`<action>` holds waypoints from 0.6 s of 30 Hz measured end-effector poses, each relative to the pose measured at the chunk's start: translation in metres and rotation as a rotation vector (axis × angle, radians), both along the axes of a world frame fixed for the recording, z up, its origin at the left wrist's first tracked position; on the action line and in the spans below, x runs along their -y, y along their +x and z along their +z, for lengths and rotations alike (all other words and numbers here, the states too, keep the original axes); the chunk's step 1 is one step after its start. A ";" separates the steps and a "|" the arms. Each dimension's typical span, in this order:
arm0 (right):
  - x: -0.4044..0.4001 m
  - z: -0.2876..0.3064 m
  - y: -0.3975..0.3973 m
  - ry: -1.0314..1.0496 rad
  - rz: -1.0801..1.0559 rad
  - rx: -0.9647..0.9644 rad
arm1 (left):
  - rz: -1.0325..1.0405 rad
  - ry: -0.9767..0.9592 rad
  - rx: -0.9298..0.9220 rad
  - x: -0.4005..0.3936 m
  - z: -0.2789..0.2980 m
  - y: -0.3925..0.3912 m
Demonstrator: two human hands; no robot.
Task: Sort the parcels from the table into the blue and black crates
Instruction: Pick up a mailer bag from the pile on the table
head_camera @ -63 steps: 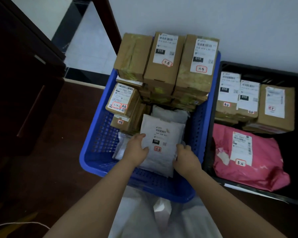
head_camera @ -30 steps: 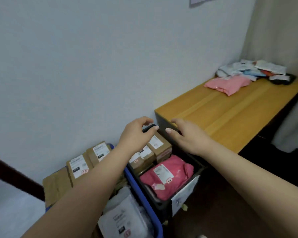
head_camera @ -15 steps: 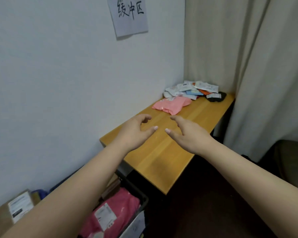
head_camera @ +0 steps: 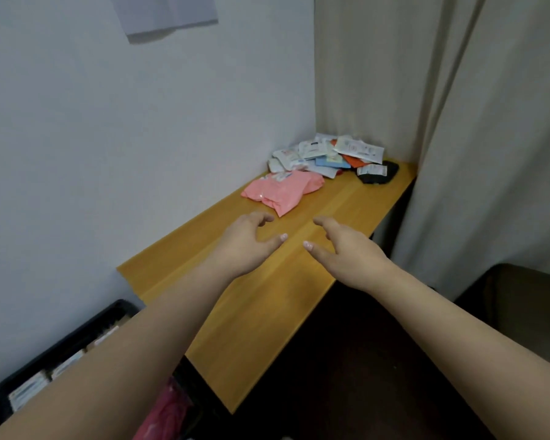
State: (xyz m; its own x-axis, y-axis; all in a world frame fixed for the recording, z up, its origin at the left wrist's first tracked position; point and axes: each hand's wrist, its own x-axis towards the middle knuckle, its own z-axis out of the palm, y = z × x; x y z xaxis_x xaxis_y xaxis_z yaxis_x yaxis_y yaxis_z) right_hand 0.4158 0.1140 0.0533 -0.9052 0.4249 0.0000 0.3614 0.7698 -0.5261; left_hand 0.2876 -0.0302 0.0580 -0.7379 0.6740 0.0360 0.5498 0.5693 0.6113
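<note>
Right, both yr hands are out over the wooden counter (head_camera: 267, 300), holding nothing. Left hand (head_camera: 246, 241) has its fingers loosely curled, thumb out toward the right hand (head_camera: 343, 249), whose fingers are relaxed and spread. Parcels are well ahead of you at the far end of the counter: a pink parcel (head_camera: 283, 192) nearest, then a heap of small white, blue, orange & black parcels (head_camera: 331, 155) in the corner by the curtain (head_camera: 458, 122). Black crate (head_camera: 77, 331) sits low left under yr left arm, w/ labelled boxes inside.
</note>
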 end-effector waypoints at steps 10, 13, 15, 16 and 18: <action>-0.120 -0.027 -0.107 -0.050 -0.027 0.062 | 0.026 0.036 -0.022 -0.123 -0.036 -0.113; -0.153 -0.027 -0.137 -0.062 -0.048 0.062 | 0.036 0.024 0.004 -0.158 -0.041 -0.141; -0.169 -0.030 -0.158 -0.073 -0.033 0.079 | 0.045 0.026 0.020 -0.173 -0.044 -0.158; -0.176 -0.031 -0.169 -0.071 -0.014 0.081 | 0.052 0.026 0.022 -0.179 -0.045 -0.165; -0.190 -0.033 -0.193 -0.069 0.030 0.075 | 0.077 0.030 0.035 -0.192 -0.049 -0.181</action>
